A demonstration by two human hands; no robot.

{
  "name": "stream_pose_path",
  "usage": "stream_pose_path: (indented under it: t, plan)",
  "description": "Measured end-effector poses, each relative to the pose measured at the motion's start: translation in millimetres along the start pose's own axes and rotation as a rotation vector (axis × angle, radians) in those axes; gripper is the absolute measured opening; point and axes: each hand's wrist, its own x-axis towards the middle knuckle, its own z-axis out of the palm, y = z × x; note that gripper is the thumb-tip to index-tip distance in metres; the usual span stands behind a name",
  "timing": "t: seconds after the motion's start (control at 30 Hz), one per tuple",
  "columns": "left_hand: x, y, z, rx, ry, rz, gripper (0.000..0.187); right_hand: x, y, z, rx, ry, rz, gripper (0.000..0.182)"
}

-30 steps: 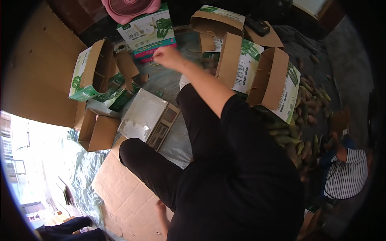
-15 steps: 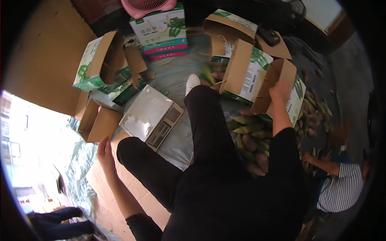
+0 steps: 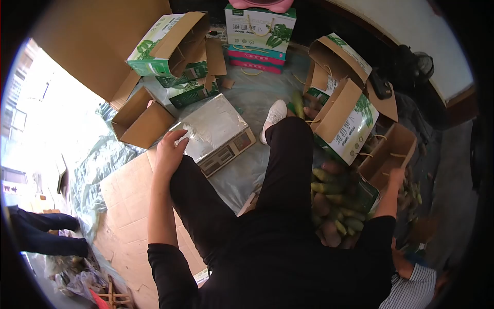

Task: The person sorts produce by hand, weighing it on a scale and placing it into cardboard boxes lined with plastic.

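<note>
My left hand [image 3: 169,153] hovers by the near left corner of the electronic scale [image 3: 213,129], above my knee, fingers slightly curled and apart with nothing in them. On the right, my right hand [image 3: 394,180] grips the near edge of an open cardboard gift box [image 3: 386,150]. This box is tilted, its brown inside facing up, with rope handles at its sides. Part of my right fingers is hidden against the box wall. Green and reddish-brown radishes [image 3: 334,206] lie heaped between my leg and that box.
An open white-and-green box [image 3: 350,123] stands beyond the held one. More open boxes [image 3: 167,44] and a brown carton [image 3: 143,118] sit at left. Closed boxes [image 3: 260,31] are stacked ahead. A person in a striped shirt [image 3: 411,291] is at lower right.
My right hand has tipped the gift box and drawn it nearer to me. My left hand has moved from beside the brown carton to the scale's corner. The camera view has turned.
</note>
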Motion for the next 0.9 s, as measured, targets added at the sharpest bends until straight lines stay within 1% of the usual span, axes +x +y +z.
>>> stream_pose_path:
  t: [0.03, 0.07, 0.1, 0.13, 0.17, 0.2, 0.33, 0.37, 0.43, 0.5, 0.57, 0.63, 0.7, 0.73, 0.77, 0.8, 0.83, 0.9]
  plan:
    - [-1, 1, 0, 0.006, -0.006, 0.005, 0.025, -16, -8, -36, 0.126, -0.023, 0.152, 0.029]
    - [-1, 3, 0, -0.005, 0.003, -0.002, 0.025, 5, 23, -21, 0.058, -0.037, 0.13, 0.03]
    - [-2, 6, -2, 0.001, -0.012, -0.007, 0.025, 9, 25, -30, -0.009, -0.052, 0.11, 0.03]
    - [-2, 7, -2, 0.01, -0.027, -0.013, 0.025, 13, 22, -32, -0.01, -0.045, 0.1, 0.03]
    - [-2, 7, -1, 0.006, -0.02, -0.019, 0.025, 12, 30, -41, 0.169, -0.012, 0.096, 0.029]
    - [-1, 6, -1, 0.032, -0.025, -0.004, 0.024, 4, 15, -60, 0.35, 0.017, 0.09, 0.029]
    - [-3, 5, 1, 0.084, -0.022, 0.022, 0.024, -14, -72, -138, 1.075, 0.105, 0.079, 0.03]
    - [-3, 6, 1, 0.091, -0.026, 0.029, 0.024, -43, -101, -162, 1.257, 0.128, 0.082, 0.031]
    - [-6, 6, 1, 0.106, -0.017, 0.044, 0.024, -51, -149, -191, 1.24, 0.148, -0.104, 0.031]
    - [-7, 8, 0, 0.175, 0.0, 0.055, 0.025, -41, -189, -203, 1.328, 0.063, -0.234, 0.032]
    - [-9, 9, -1, 0.202, 0.004, 0.052, 0.027, -43, -240, -215, 1.194, 0.19, -0.477, 0.035]
    - [-12, 9, -4, 0.238, 0.01, 0.047, 0.028, -77, -303, -238, 1.207, 0.145, -0.479, 0.038]
    - [-14, 8, -7, 0.238, 0.028, 0.059, 0.033, -87, -352, -239, 0.998, 0.186, -0.638, 0.039]
    - [-15, 8, -9, 0.243, 0.029, 0.06, 0.033, -94, -378, -234, 1.016, 0.113, -0.698, 0.04]
    - [-17, 7, -11, 0.209, 0.05, 0.058, 0.039, -107, -403, -229, 1.089, 0.063, -0.843, 0.039]
    - [-18, 6, -13, 0.174, 0.07, 0.055, 0.045, -131, -427, -231, 1.025, 0.073, -0.957, 0.04]
    - [-19, 4, -14, 0.178, 0.071, 0.054, 0.045, -146, -451, -221, 1.02, 0.09, -1.073, 0.039]
    - [-20, -3, -16, 0.203, 0.117, 0.023, 0.058, -194, -489, -212, 0.949, 0.079, -1.268, 0.038]
